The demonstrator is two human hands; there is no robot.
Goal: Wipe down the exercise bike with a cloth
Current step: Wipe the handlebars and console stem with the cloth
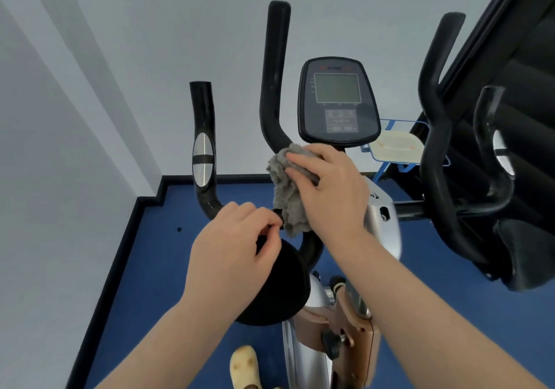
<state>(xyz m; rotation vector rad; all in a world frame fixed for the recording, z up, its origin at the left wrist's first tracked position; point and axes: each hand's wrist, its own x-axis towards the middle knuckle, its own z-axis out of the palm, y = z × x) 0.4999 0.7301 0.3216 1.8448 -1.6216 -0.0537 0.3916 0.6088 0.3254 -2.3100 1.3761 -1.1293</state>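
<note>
A: Wiping begins low in the view: which hand carries the load?

B: Neither fully. The left hand (237,244), fingers curled, pinches a small black part at the bar joint just above the round black padded saddle (279,292); what that part is cannot be told. The right hand (327,184) lies nearly flat, fingers extended, pressing the crumpled grey terry cloth (285,190) against the curved black handlebar stem (271,94) of the silver-and-black exercise bike (381,226).

A: What could go wrong?

B: The cloth is pressed, not gripped; a quick stroke could probably let its hanging tail slip off to the blue floor (156,253). Further back, the oval black console with grey screen (338,100) sits just above the knuckles, so an upward stroke might strike its keys.
</note>
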